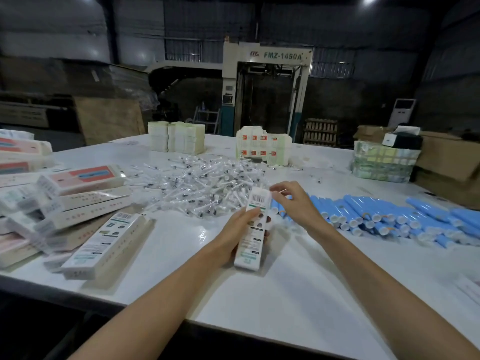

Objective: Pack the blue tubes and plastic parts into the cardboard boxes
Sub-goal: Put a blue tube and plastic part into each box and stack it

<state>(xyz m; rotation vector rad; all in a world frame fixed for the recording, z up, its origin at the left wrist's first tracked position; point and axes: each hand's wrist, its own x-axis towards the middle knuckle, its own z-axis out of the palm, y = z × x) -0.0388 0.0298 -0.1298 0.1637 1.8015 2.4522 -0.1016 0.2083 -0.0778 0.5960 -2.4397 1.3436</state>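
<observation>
At far left I see a loose heap of long white-and-pink printed cardboard boxes (pixel 78 183), set aside, I judge, as finished packs. Next comes a spread pile of small clear-wrapped white plastic parts (pixel 202 188) on the middle of the white desk (pixel 285 294), within easy reach of both arms. In front of it the left hand (pixel 233 232) grips a long narrow white cardboard box (pixel 253 229) round its middle. Its thumb lies on the printed face and its fingers (pixel 267 220) curl beneath, raising the far end, probably so that end can be worked. The right hand (pixel 293 203) meets that top end with thumb and forefinger nearly closed. I cannot tell whether they pinch the flap or a small part. Farther right, smooth blue plastic tubes with white caps (pixel 389 216) lie in rows, not yet packed.
</observation>
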